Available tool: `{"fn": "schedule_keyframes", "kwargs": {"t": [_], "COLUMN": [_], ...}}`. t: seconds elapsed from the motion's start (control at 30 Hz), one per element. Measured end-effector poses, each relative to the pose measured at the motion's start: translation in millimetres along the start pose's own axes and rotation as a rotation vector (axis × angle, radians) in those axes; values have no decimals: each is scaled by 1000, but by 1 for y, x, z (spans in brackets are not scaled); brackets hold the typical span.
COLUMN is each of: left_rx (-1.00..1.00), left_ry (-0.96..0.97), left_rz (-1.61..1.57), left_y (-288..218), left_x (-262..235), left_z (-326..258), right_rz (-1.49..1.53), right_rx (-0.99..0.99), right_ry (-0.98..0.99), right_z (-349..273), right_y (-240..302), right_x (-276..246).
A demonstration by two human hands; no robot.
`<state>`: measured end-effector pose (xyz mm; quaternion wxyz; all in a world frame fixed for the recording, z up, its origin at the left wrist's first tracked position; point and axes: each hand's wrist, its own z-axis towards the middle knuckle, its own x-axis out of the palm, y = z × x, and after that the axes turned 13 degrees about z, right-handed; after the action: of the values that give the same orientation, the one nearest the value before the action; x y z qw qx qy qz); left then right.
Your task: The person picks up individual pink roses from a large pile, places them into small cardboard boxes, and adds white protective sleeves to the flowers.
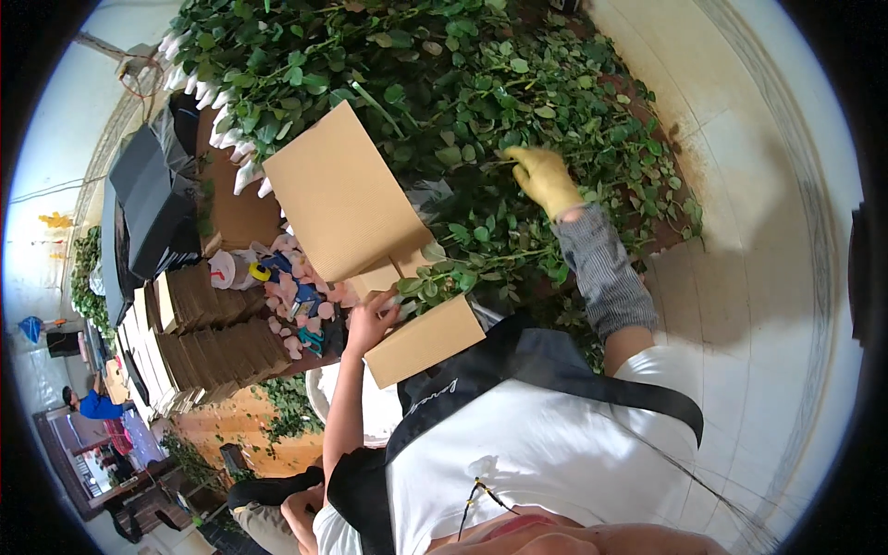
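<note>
My left hand [370, 322] is bent in at the folds of an upright cardboard sheet [340, 194], fingers curled together. What they grip is partly hidden by small flaps and leaves. Just to its right, a narrower cardboard panel [425, 340] lies against my dark apron [504, 356]. Leafy green stems [476, 242] poke out between the two cardboard pieces. My right hand [546, 180], in a yellow glove with a grey knitted sleeve, reaches over the large heap of leafy stems [518, 79]. Its fingers and thumb are apart, with nothing clearly held.
White-wrapped flower heads [222, 116] line the heap's left edge. Pink foam pieces [294, 277] and a tape roll [260, 271] lie beside stacked folded cardboard [222, 356]. Black bins [153, 203] stand behind. Another person sits at lower left; a person in blue [98, 405] is farther off.
</note>
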<state>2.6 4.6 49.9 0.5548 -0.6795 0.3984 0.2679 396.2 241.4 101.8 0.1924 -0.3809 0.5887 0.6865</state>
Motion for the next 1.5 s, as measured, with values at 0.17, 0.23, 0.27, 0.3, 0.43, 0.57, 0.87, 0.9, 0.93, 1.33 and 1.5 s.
{"fn": "schedule_keyframes", "kwargs": {"t": [0.17,0.23,0.27,0.3,0.43,0.57,0.87,0.9,0.93,1.33,1.5], "left_rx": [195,265,211,151,161,84,214,207,202,272,224], "left_ry": [-25,-44,-42,-9,-92,-154,17,68,95,-190,-253], "left_rz": [117,218,160,71,74,-142,218,221,170,255,200], "left_y": [-6,0,5,-2,8,26,4,-7,-6,15,11], "left_x": [-1,4,10,6,7,13,-10,-17,-13,3,8], "left_z": [6,5,2,2,4,5,6,13,16,3,7], "right_rz": [-459,-332,-313,-288,-482,-108,-232,-350,-341,-97,181], "right_rx": [2,-4,-202,-387,-85,-376,-470,-424,-428,-167,129], "right_ry": [-76,-317,-573,-832,-464,-487,279,337,341,-154,289], "right_z": [39,46,41,36,39,-3,-71,-71,-71,-104,-102], "right_y": [-93,-47,-22,-6,-3,42,71,51,54,68,11], "right_x": [36,9,-15,-37,-89,-103,130,154,158,103,97]}}
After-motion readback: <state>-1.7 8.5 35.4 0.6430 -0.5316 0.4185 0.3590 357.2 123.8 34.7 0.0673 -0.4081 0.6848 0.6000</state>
